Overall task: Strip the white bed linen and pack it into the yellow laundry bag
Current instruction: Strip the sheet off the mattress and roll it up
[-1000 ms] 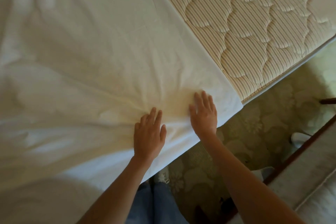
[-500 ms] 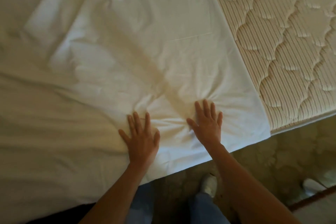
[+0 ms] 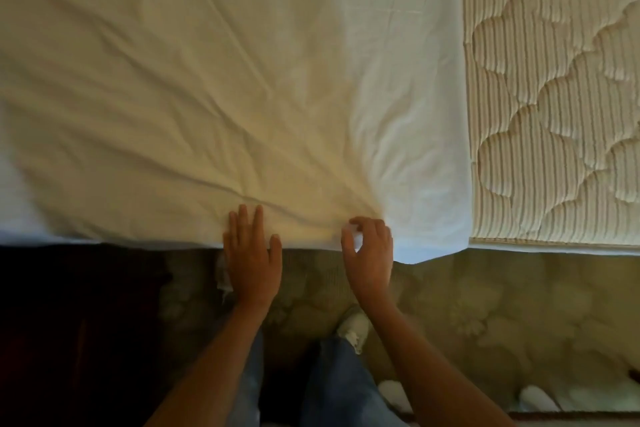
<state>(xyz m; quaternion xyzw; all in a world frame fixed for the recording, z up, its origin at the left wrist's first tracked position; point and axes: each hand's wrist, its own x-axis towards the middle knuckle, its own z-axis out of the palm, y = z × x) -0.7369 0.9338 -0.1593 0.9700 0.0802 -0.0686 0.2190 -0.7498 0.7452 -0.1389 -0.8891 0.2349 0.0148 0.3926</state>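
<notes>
Head view showed the white sheet spread over the bed, beyond both hands, its near edge hanging off the mattress side. Left hand lay flat with fingers straight on that edge, likely pinning it. Right hand curled, pinching a fold beside the sheet's corner, probably to gather it. No yellow laundry bag appeared.

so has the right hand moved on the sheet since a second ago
Yes. The right hand has slid back toward the mattress edge; it lay flat on the white sheet, and now its fingers curl, pinching the sheet's hem.
</notes>
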